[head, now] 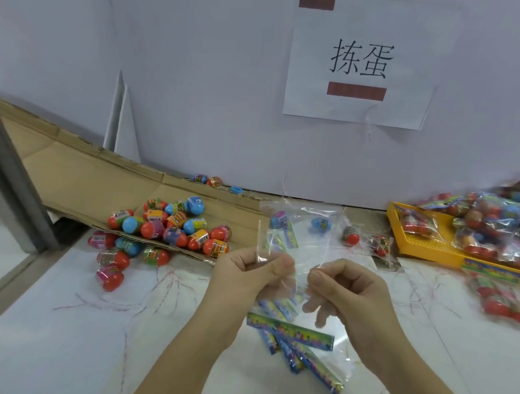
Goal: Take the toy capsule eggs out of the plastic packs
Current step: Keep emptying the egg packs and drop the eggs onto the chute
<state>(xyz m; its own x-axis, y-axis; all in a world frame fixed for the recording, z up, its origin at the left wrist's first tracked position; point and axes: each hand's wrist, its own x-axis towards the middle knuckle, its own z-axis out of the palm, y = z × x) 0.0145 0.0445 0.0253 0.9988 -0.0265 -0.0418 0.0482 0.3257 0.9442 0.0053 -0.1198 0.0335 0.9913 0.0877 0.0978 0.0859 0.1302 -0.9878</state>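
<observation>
We see a left hand (248, 274) and a right hand (347, 288) raised over a white desk (79, 338) scribbled with red lines. Each hand's fingers (276, 268) are clamped on the upper edge of one clear plastic pack (333, 330), which hangs between them with printed strips (291, 331) inside. A purple-topped capsule egg (279, 219) shows through the film; we cannot tell whether it lies inside or behind. Loose capsule eggs (173, 225) are heaped on flattened cardboard (73, 172) at the left, some spilling onto the desk. At the right, a yellow tray (430, 254) holds unopened packs (492, 221), blurred. Behind stands a pale wall (212, 104) bearing a paper sign (359, 60).
</observation>
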